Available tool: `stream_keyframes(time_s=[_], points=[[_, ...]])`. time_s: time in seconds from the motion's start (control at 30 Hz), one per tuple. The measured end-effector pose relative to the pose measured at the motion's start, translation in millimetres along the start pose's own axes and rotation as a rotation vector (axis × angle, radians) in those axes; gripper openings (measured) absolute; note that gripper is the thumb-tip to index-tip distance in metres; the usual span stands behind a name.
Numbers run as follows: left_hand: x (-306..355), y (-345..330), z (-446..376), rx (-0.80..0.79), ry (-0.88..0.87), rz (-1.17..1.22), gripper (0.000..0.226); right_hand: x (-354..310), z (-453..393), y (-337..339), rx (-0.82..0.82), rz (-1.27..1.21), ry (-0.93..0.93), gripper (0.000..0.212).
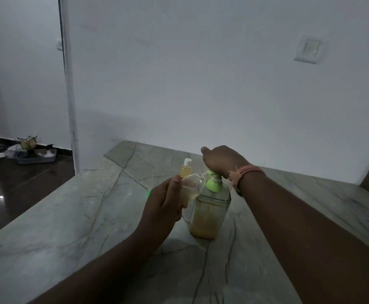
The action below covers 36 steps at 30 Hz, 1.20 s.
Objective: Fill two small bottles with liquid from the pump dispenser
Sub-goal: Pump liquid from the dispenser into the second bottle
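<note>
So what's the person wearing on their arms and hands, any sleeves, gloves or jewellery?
Both forearms are bare, with no sleeves or gloves in view. The right wrist carries a pinkish-orange thread band, wound in several strands with loose ends hanging. The left hand shows no ring, watch or band.

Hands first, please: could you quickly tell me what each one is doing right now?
Left hand: closed around a small bottle.
Right hand: closed, pressing the pump dispenser.

A wall switch (pixel 308 50); on the dark floor, a tray (pixel 36 158) holding perhaps a plant (pixel 28 143).
</note>
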<state>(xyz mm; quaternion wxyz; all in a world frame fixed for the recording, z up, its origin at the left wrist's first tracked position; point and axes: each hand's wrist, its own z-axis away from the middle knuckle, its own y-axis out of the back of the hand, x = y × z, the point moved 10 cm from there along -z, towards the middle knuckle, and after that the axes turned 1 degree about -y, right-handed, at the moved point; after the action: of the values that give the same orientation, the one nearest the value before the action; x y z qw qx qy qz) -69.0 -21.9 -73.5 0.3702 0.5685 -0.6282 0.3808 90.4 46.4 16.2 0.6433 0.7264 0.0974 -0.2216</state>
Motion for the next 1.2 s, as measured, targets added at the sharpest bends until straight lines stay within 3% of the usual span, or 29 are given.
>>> stream_keyframes(time_s=[0.07, 0.33, 0.67, 0.83, 0.97, 1.2], points=[[1, 0, 1, 0.002, -0.003, 0.015, 0.042, -1, -1, 4, -0.005, -0.009, -0.006, 0.049], [0, 0, -1, -0.008, -0.012, -0.008, 0.042, -4, 7, -5, -0.006, 0.020, 0.027, 0.031], [0, 0, -1, -0.004, -0.011, -0.011, 0.043, -3, 6, -4, -0.014, 0.040, 0.026, 0.040], [-1, 0, 0, -0.004, -0.003, 0.009, 0.042, -6, 5, -6, -0.041, 0.076, 0.019, 0.027], [2, -1, 1, -0.010, -0.017, 0.010, 0.044, -11, 4, 3, -0.027, 0.110, 0.058, 0.044], [-2, 1, -3, 0.015, -0.007, -0.018, 0.043, -6, 5, -6, -0.033, 0.083, 0.041, 0.038]])
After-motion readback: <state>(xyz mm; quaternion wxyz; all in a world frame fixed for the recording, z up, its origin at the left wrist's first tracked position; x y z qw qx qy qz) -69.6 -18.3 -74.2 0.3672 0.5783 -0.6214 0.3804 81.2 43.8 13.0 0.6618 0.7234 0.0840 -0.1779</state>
